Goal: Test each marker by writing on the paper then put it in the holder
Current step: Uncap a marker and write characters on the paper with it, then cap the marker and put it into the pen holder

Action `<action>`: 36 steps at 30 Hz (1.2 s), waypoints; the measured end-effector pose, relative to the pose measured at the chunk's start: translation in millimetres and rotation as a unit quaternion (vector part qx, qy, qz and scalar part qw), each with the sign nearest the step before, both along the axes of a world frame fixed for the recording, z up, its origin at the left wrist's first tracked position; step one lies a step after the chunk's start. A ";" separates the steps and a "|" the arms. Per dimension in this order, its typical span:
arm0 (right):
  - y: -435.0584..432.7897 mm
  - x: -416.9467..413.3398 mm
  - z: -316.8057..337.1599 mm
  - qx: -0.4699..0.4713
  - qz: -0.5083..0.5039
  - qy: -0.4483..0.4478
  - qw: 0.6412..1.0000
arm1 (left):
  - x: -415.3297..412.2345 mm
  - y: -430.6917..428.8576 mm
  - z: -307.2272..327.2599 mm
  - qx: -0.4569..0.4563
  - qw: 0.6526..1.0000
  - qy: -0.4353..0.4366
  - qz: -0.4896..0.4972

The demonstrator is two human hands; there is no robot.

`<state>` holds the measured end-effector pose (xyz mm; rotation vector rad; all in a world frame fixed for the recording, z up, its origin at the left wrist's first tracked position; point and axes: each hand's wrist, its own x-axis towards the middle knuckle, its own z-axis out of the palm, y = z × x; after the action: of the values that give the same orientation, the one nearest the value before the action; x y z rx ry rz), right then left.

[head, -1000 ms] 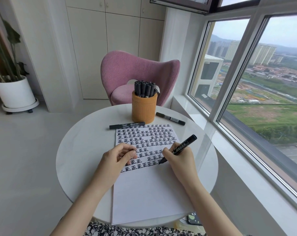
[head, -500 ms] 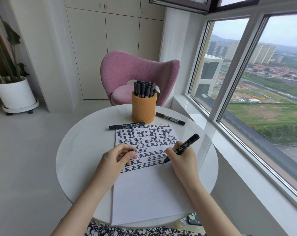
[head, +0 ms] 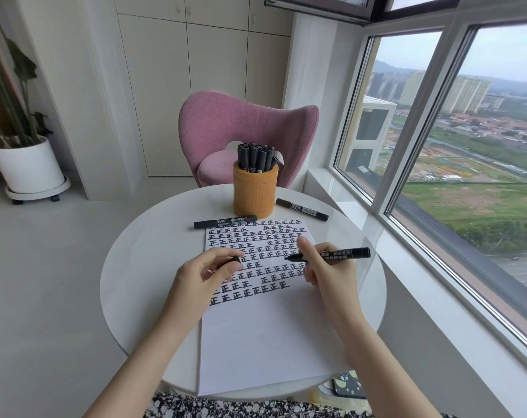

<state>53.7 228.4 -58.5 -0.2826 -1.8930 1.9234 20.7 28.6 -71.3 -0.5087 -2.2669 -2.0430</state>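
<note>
Off to the right of the right grip (head: pixel 328 273) a big window (head: pixel 467 146) runs along the wall. Straight beyond both grips sits a pink chair (head: pixel 241 125). Under the grips is a round white bench (head: pixel 141 267) that carries everything. A white paper (head: pixel 265 342) lies flat directly beneath the grips, with rows of black marks on the far half and the near half blank. Past the grips, just off the paper's far edge, an orange holder (head: pixel 255 191) stands upright, packed with black capped markers (head: pixel 256 156) on end. Two loose ones lie flat on the bench. The left loose marker (head: pixel 225 222) is beyond the left grip (head: pixel 201 276), along the paper's far-left edge. The right loose marker (head: pixel 302 209) is beyond the right grip, angled, beside the holder base. The right grip's fingers are curled round an uncapped black marker (head: pixel 346 254), held roughly level over the paper. Its tip points at the left grip. The left grip's thumb and fingertips pinch a small dark cap (head: pixel 235 260), near the tip but apart from it.
</note>
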 end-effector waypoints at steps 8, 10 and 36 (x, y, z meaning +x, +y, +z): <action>-16.0 6.2 19.7 -0.066 0.050 -0.009 0.996 | -1.9 3.3 11.5 0.002 1.000 -0.007 -0.004; -21.1 7.1 22.6 -0.087 0.053 0.004 0.995 | 0.9 7.4 16.7 0.011 1.000 -0.003 -0.014; -34.7 -1.4 22.0 -0.091 0.131 -0.043 0.986 | 20.0 28.7 20.5 0.004 0.997 0.047 0.056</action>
<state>52.3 193.7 -36.5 -0.1798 -1.8902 2.2982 40.7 57.3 -50.8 -0.4556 -2.1815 -1.9322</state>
